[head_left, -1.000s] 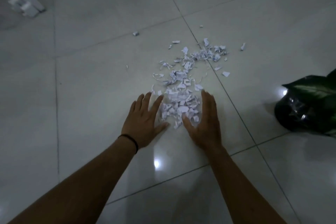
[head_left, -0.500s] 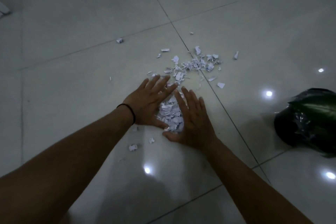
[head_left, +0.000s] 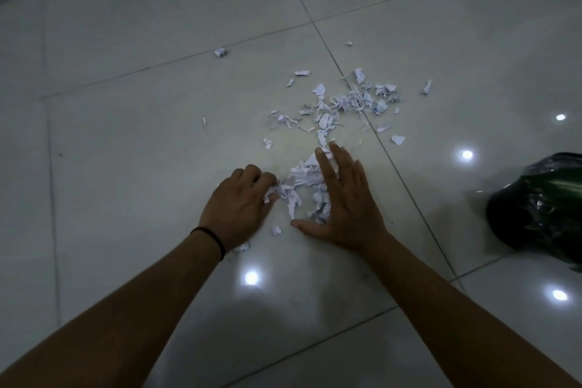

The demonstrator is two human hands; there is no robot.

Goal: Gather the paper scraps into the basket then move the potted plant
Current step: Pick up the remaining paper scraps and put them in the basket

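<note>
White paper scraps [head_left: 304,181] between hands; no readable writing.

We see small torn white paper scraps [head_left: 318,123] scattered on a glossy pale tiled floor. A denser pile [head_left: 304,186] lies nearest us, loosely heaped, with crumpled strips overlapping. Farther away, a looser cluster spreads across a tile seam, and single bits lie apart, one well off to the upper left. At the right edge sits the potted plant [head_left: 541,208]: dark green glossy leaves above a base wrapped in shiny black plastic, partly cut off by the frame, well apart from the scraps.
</note>
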